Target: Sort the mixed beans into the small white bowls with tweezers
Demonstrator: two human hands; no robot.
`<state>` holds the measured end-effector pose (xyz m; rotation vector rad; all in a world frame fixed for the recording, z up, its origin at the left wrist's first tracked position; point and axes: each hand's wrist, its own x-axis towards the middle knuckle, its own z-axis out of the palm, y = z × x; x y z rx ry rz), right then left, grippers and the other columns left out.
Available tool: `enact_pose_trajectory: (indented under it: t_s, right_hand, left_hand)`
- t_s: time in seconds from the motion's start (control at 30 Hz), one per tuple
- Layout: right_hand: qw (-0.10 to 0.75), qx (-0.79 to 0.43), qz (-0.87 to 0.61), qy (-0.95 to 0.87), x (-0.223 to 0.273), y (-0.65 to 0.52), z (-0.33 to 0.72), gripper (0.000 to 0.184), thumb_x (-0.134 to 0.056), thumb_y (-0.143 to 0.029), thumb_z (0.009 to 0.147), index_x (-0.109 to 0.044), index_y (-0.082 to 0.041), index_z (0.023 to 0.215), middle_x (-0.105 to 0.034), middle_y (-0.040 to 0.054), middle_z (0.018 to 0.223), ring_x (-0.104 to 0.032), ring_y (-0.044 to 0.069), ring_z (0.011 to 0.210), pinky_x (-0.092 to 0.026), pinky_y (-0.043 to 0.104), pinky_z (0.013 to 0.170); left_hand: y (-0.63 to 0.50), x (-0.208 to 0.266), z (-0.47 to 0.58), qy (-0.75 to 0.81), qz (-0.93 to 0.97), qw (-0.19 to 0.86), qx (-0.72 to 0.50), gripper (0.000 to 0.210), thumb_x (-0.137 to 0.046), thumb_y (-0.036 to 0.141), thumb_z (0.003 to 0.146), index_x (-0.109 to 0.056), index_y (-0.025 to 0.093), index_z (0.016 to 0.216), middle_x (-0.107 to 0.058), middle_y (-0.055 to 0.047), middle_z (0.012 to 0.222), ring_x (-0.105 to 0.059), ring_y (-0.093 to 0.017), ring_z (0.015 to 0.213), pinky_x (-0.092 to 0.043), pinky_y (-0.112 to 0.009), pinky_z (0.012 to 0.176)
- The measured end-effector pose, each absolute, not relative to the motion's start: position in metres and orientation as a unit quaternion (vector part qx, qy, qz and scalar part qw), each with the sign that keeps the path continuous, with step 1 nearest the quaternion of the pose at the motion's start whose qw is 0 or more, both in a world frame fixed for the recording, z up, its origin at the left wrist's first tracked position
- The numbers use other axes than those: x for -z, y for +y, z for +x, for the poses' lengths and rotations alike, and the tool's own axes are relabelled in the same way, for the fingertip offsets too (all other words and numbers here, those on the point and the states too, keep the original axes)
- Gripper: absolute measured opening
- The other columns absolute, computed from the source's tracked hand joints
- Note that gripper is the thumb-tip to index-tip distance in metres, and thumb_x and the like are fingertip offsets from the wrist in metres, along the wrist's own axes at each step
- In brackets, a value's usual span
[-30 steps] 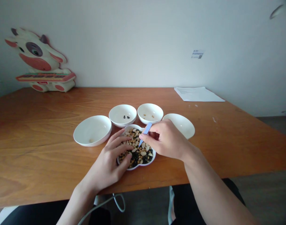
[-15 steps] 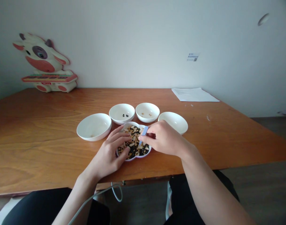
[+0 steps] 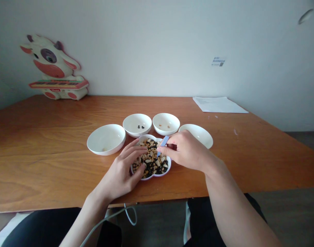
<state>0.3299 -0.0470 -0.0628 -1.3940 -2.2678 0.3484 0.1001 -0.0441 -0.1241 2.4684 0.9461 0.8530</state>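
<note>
A scalloped white dish (image 3: 159, 174) holds a mix of black beans, yellow beans and pale peanut halves. My left hand (image 3: 126, 168) rests at the dish's left side, fingers spread over the rim and thumb over the near part of the mix. My right hand (image 3: 185, 148) pinches light purple tweezers (image 3: 164, 141) between thumb and fingers, their tips down in the mix. Whether the tips hold a bean is too small to tell.
Behind the dish, white bowls stand in an arc: a left bowl (image 3: 107, 137) with something pale, one bowl (image 3: 137, 122) with black beans, another (image 3: 166, 122) with brownish bits, and a right bowl (image 3: 199, 134) partly behind my hand. Papers (image 3: 220, 104) and a cow toy (image 3: 56, 68) lie farther back.
The whole view has shifted a little, so things appear farther right. Both hands keep about the same place at the dish, the tweezers still in my right hand.
</note>
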Motion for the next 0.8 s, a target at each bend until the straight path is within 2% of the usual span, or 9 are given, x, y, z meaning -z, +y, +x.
enact_pose_trajectory:
  t_s: [0.2, 0.33, 0.53, 0.73, 0.8]
  right_hand:
    - [0.234, -0.084, -0.547, -0.800, 0.059, -0.045, 0.340, 0.053, -0.064, -0.034, 0.086, -0.036, -0.016, 0.045, -0.029, -0.0069, 0.043, -0.024, 0.006, 0.045, -0.018, 0.027, 0.046]
    - [0.221, -0.075, -0.559, -0.796, 0.055, -0.047, 0.347, 0.054, -0.063, -0.036, 0.087, -0.033, -0.016, 0.046, -0.027, -0.0067, 0.044, -0.021, 0.007, 0.046, -0.017, 0.028, 0.045]
    - [0.154, -0.197, -0.507, -0.825, 0.063, -0.047, 0.338, 0.046, -0.064, -0.035, 0.087, -0.045, -0.016, 0.050, -0.038, -0.0064, 0.046, -0.029, 0.006, 0.045, -0.020, 0.024, 0.044]
    - [0.216, -0.170, -0.541, -0.795, 0.065, -0.040, 0.335, 0.047, -0.062, -0.036, 0.089, -0.051, -0.015, 0.049, -0.043, -0.0044, 0.046, -0.031, 0.007, 0.047, -0.022, 0.026, 0.047]
    - [0.212, -0.187, -0.533, -0.797, 0.063, -0.041, 0.337, 0.045, -0.063, -0.036, 0.089, -0.055, -0.015, 0.050, -0.046, -0.0035, 0.048, -0.032, 0.007, 0.047, -0.022, 0.026, 0.048]
  left_hand:
    - [-0.044, 0.125, 0.099, 0.340, 0.871, 0.186, -0.300, 0.035, -0.054, 0.018, 0.089, -0.058, 0.019, 0.123, -0.058, -0.010, 0.134, -0.032, -0.034, 0.143, -0.039, -0.057, 0.113]
    - [-0.044, 0.126, 0.099, 0.339, 0.871, 0.190, -0.300, 0.033, -0.054, 0.017, 0.087, -0.061, 0.019, 0.119, -0.058, -0.010, 0.134, -0.032, -0.033, 0.143, -0.039, -0.057, 0.113]
    - [-0.044, 0.126, 0.100, 0.339, 0.872, 0.190, -0.297, 0.028, -0.054, 0.017, 0.088, -0.063, 0.019, 0.115, -0.058, -0.010, 0.132, -0.031, -0.033, 0.143, -0.039, -0.056, 0.113]
    - [-0.044, 0.127, 0.099, 0.340, 0.873, 0.190, -0.292, 0.028, -0.052, 0.018, 0.090, -0.062, 0.018, 0.116, -0.058, -0.010, 0.132, -0.030, -0.033, 0.144, -0.039, -0.055, 0.114]
    - [-0.044, 0.127, 0.099, 0.340, 0.874, 0.190, -0.291, 0.028, -0.052, 0.019, 0.090, -0.061, 0.018, 0.116, -0.059, -0.010, 0.131, -0.029, -0.032, 0.144, -0.039, -0.055, 0.114]
